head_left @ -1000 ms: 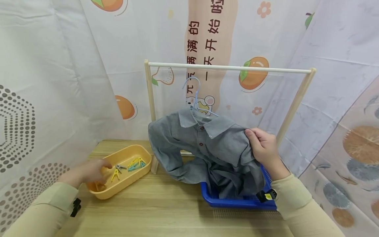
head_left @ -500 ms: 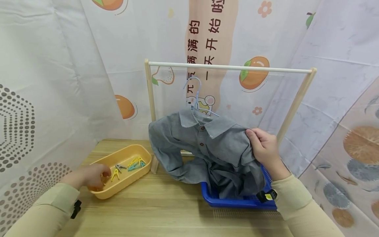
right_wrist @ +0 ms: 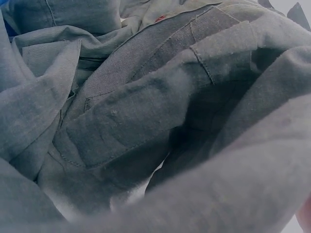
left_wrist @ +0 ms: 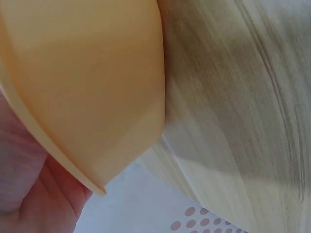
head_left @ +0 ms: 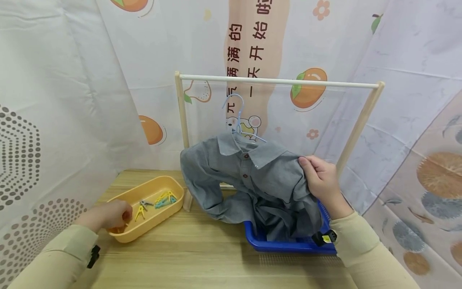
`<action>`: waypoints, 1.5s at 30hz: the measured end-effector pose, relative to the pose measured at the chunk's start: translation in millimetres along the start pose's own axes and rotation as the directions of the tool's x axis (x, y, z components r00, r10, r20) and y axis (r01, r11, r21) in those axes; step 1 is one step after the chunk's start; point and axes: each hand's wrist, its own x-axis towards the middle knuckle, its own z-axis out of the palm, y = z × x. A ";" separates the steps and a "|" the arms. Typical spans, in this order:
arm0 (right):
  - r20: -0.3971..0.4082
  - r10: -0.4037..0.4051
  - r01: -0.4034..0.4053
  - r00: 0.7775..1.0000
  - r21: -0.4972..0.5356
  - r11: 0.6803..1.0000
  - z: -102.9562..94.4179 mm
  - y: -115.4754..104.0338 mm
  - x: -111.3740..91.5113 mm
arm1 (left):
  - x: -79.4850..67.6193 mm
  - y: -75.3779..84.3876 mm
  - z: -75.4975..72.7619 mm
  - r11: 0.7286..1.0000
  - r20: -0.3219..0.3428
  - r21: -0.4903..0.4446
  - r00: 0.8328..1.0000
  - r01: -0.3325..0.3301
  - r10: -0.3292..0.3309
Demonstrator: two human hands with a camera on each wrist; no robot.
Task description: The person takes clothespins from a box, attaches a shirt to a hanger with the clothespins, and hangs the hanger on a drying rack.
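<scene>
A grey-blue collared shirt point(head_left: 268, 178) with brown buttons is on a light blue hanger point(head_left: 239, 113), whose hook stands above the collar. My right hand point(head_left: 321, 178) pinches the shirt's shoulder on the right, thumb on the near side. In the right wrist view, folds of the shirt point(right_wrist: 136, 116) fill most of the picture. My left hand point(head_left: 112, 214) reaches into the near-left end of a yellow tray point(head_left: 159, 218), fingers bent down. The tray's wall point(left_wrist: 92, 87) hides its fingertips in the left wrist view. Yellow, grey and teal clothes pegs point(head_left: 166, 198) lie farther along inside the tray.
Behind the shirt stands a rack with wooden posts point(head_left: 355, 130) and a white top bar point(head_left: 278, 81). A blue basket point(head_left: 288, 247) sits under the shirt, whose lower part lies in it. Printed curtains point(head_left: 151, 48) surround the wooden table point(head_left: 202, 257).
My left hand has shifted slightly within the near end of the tray, its fingers bending lower. The right hand, shirt and hanger hold almost the same place.
</scene>
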 end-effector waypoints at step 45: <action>-0.024 0.020 -0.021 1.000 -0.010 1.000 -2.9 1.9 -4.0 | 2.3 4.8 -3.6 0.998 -0.040 0.063 0.999 -0.021 0.024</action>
